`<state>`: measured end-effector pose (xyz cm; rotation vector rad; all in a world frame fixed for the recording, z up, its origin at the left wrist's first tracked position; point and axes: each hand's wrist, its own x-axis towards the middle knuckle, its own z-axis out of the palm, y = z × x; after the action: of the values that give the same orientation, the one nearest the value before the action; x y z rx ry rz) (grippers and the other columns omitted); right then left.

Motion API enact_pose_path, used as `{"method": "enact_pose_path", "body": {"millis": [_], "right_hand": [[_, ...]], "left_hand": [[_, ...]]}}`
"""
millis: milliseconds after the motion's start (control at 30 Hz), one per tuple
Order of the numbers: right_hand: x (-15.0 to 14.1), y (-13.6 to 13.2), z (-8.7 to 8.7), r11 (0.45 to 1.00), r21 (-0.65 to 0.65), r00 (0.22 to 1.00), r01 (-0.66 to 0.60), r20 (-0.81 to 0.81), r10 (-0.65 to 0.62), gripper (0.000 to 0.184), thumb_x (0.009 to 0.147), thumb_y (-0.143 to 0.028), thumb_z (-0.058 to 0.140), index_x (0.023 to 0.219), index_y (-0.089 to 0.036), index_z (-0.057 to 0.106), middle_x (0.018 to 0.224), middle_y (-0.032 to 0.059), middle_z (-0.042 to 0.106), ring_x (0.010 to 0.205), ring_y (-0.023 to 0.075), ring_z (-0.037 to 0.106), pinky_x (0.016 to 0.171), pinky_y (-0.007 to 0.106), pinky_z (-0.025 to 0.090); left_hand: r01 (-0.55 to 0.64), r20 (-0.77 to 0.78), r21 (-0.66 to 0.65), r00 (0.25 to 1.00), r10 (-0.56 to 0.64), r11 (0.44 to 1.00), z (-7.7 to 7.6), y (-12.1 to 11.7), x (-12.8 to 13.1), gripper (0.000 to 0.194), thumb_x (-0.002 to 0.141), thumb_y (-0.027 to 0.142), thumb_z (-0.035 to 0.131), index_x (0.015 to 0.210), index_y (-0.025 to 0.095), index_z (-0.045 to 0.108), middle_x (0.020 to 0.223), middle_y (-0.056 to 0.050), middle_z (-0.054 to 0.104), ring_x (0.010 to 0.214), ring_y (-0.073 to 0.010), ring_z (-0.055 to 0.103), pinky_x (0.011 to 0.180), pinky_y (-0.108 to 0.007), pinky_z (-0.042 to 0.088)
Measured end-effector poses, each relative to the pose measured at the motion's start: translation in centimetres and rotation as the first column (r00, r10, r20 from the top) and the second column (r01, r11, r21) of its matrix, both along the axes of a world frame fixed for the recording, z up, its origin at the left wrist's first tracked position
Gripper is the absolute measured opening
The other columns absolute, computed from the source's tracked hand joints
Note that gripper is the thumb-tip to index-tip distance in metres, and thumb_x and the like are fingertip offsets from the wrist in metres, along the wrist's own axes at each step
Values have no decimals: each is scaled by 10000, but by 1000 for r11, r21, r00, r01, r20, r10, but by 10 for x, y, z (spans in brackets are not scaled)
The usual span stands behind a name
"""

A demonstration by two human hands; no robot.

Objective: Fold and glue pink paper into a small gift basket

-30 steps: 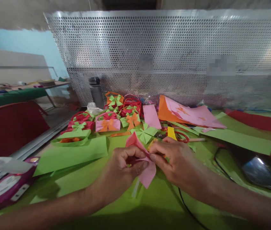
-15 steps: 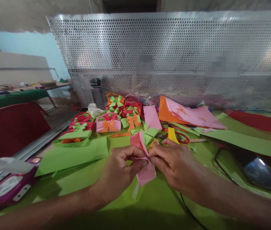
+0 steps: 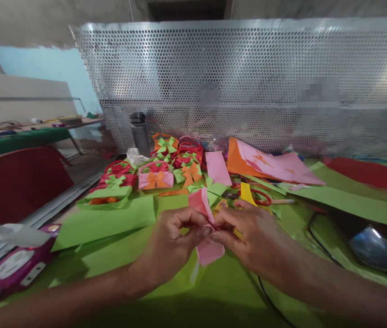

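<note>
A folded piece of pink paper [image 3: 210, 254] is held between my two hands above the green tabletop [image 3: 214, 300]. My left hand [image 3: 176, 237] pinches its left side between thumb and fingers. From the other side, my right hand [image 3: 248, 228] grips the middle of the paper, fingertips and thumb pressed together close to my left fingers. The pinched middle is partly hidden by my fingers. A glue gun with a yellow part [image 3: 247, 193] lies just beyond my right hand, near red-handled scissors [image 3: 263, 198]. Green paper pieces [image 3: 215, 187] lie behind the pink paper.
Several small paper bags with bows [image 3: 155, 178] stand at the back left, before a grey bottle [image 3: 140, 134]. Pink sheets [image 3: 278, 166] and green sheets [image 3: 347, 198] lie right. A phone [image 3: 378, 248] is at right, a purple power strip [image 3: 18, 269] at left. A perforated metal panel [image 3: 248, 59] rises behind.
My right fingers have shifted on the pink paper, the thumb now lower and the fingertips more curled. My left hand keeps its pinch. The whole view has moved slightly.
</note>
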<state>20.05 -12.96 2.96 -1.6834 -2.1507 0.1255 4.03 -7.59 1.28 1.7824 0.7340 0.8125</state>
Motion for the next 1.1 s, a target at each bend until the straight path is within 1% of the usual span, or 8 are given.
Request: {"method": "enact_pose_path", "body": {"millis": [267, 567, 700, 767, 867, 933, 967, 1100], "right_hand": [[1, 0, -6, 990, 121, 997, -77, -16, 80, 179, 818, -194, 547, 639, -181, 550, 573, -25, 608, 519, 107, 457, 756, 334, 336], [2, 1, -7, 973, 209, 995, -98, 4, 99, 221, 855, -199, 482, 650, -164, 556, 570, 1, 603, 525, 124, 481, 676, 311, 329], [1, 0, -6, 962, 248, 993, -115, 15, 115, 253, 852, -167, 441, 614, -168, 527, 540, -12, 567, 500, 109, 430, 646, 299, 316], [1, 0, -6, 959, 259, 994, -111, 26, 108, 255, 842, -155, 442, 597, -169, 511, 521, -18, 545, 496, 106, 401, 648, 298, 314], [1, -1, -6, 949, 292, 993, -117, 41, 110, 270, 846, -165, 452, 580, -169, 493, 507, -22, 528, 495, 105, 385, 652, 297, 315], [1, -1, -7, 930, 337, 989, -150, 58, 138, 277, 857, -174, 455, 582, -168, 489, 516, -23, 534, 499, 106, 399, 645, 292, 313], [1, -1, -8, 918, 359, 985, -170, 71, 154, 275, 860, -174, 456, 588, -168, 490, 522, -24, 537, 500, 106, 407, 641, 290, 312], [2, -2, -12, 887, 391, 969, -245, 134, 209, 229, 862, -120, 445, 648, -169, 510, 544, -35, 539, 490, 99, 421, 689, 303, 325]], "left_hand": [[-32, -13, 26, 999, 32, 999, 0, 1, 0, 148, 739, 263, 623, 688, 124, 615, 663, -43, 619, 614, -135, 539, 564, -236, 431], [-73, -39, 90, 996, 76, 993, 1, 0, -1, 134, 731, 239, 628, 651, 132, 614, 610, -27, 608, 558, -120, 518, 519, -223, 414], [-78, -74, 223, 993, 97, 972, 3, 1, -2, 99, 750, 195, 607, 663, 148, 600, 615, -12, 613, 562, -115, 531, 529, -218, 422], [-103, -86, 395, 985, 148, 913, 5, 2, -3, 64, 753, 169, 602, 692, 161, 587, 672, -11, 622, 626, -127, 556, 598, -234, 445], [-148, -35, 694, 971, 238, 705, 7, 5, -6, 158, 746, 162, 619, 902, 176, 592, 913, -50, 629, 898, -192, 555, 843, -342, 430], [-117, -23, 811, 972, 232, 573, 9, 8, -8, 287, 759, 162, 609, 1044, 182, 579, 1119, -88, 573, 1106, -242, 456, 970, -430, 344], [-82, -45, 839, 975, 218, 538, 9, 10, -9, 295, 768, 162, 600, 1062, 185, 586, 1197, -98, 532, 1181, -261, 391, 1001, -456, 307], [65, -183, 824, 971, 156, 562, 13, 13, -11, 141, 799, 171, 569, 903, 189, 663, 1291, -94, 478, 1290, -273, 263, 1045, -478, 247]]}}
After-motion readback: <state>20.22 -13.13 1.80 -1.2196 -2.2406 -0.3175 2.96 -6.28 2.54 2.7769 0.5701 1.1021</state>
